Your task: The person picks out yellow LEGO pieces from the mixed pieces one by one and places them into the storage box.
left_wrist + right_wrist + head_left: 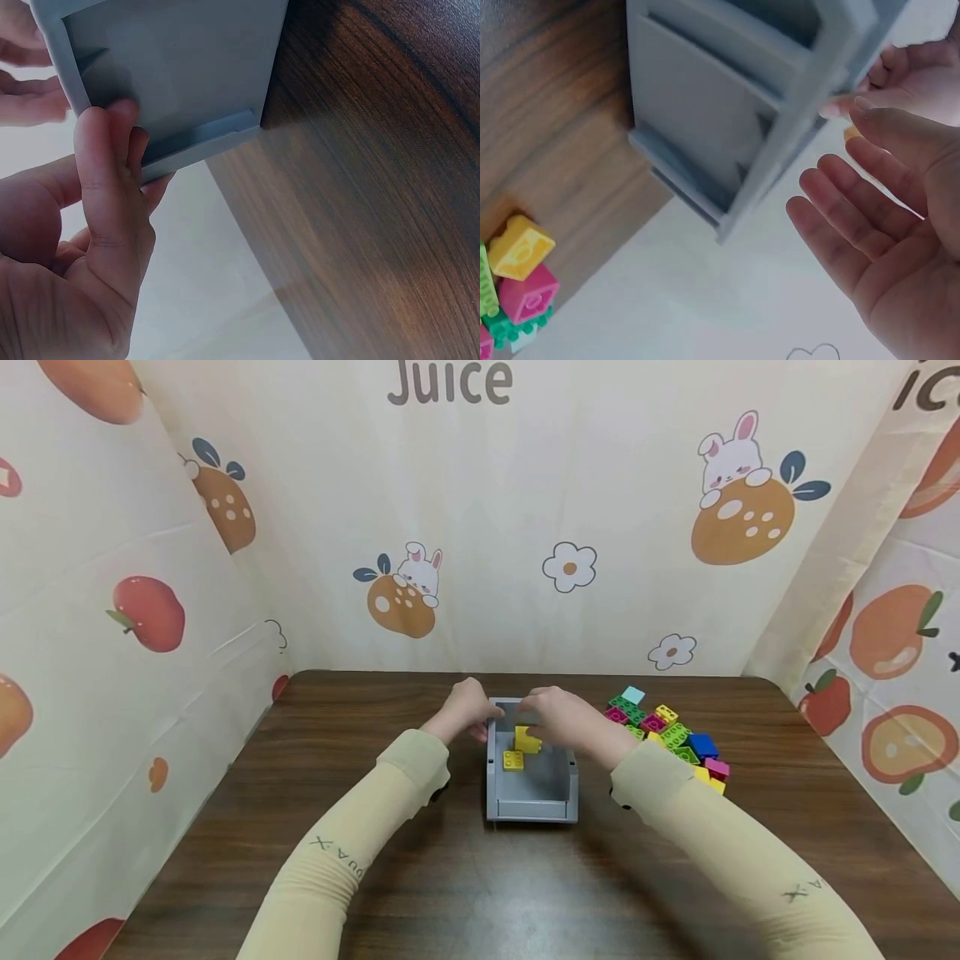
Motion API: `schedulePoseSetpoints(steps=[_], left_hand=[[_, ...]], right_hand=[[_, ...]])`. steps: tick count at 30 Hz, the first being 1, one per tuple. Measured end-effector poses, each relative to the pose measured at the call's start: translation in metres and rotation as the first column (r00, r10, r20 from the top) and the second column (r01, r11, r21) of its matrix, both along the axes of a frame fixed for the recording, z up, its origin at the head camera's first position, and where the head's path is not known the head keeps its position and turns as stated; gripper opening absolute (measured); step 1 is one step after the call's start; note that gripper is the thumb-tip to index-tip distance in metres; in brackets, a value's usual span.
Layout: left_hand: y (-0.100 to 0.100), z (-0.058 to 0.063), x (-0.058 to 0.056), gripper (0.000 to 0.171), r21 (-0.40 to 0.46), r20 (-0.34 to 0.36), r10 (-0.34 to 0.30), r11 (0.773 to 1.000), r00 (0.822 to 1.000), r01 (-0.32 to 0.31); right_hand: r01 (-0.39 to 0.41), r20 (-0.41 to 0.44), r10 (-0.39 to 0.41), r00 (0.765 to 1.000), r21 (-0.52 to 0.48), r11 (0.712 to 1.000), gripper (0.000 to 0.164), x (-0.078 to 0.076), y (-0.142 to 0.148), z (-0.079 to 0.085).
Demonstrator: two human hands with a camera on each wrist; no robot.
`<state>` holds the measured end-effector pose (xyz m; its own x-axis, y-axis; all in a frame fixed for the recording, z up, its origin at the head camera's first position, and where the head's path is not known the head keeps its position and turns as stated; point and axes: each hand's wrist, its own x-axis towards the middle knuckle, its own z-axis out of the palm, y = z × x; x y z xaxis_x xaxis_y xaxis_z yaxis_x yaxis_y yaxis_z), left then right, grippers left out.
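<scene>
A grey plastic bin (532,787) stands on the table, its low front toward me. Inside it are a small yellow brick (513,761) and a larger yellow brick (527,741) just behind. My left hand (467,708) grips the bin's left wall near the back corner; in the left wrist view its fingertips curl at the edge of the grey side wall (195,67). Over the bin's back right part hovers my right hand (562,718). The right wrist view shows its fingers (847,217) loosely extended beside the bin, holding nothing.
To the right of the bin lies a loose pile of toy bricks, among them a blue brick (703,745), a pink brick (717,769) and a light blue brick (633,694). A printed curtain (480,527) hangs behind the dark wooden table (360,710).
</scene>
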<state>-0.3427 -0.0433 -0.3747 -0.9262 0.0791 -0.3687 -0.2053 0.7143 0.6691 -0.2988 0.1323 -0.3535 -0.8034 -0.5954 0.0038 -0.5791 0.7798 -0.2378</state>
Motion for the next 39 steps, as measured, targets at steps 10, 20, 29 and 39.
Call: schedulePoseSetpoints(steps=[10, 20, 29, 39], left_hand=[[0.0, 0.001, 0.003, 0.021, -0.003, -0.004, 0.011, 1.0, 1.0, -0.011], [0.0, -0.001, 0.002, 0.02, -0.003, -0.008, 0.002, 1.0, 1.0, -0.002], [0.001, 0.0, 0.001, 0.02, -0.004, -0.004, 0.015, 1.0, 1.0, -0.015], [0.0, 0.001, 0.002, 0.02, -0.006, -0.007, 0.007, 1.0, 1.0, -0.008]], right_hand=[[0.053, -0.057, -0.057, 0.997, -0.076, 0.996, 0.036, 0.003, 0.023, 0.016], [0.105, -0.097, -0.116, 0.988, -0.112, 0.988, 0.032, -0.007, 0.052, 0.005], [0.181, -0.062, -0.186, 0.981, -0.07, 0.981, 0.034, -0.01, 0.069, -0.012], [0.222, -0.008, -0.222, 0.975, 0.01, 0.975, 0.038, -0.013, 0.085, -0.038]])
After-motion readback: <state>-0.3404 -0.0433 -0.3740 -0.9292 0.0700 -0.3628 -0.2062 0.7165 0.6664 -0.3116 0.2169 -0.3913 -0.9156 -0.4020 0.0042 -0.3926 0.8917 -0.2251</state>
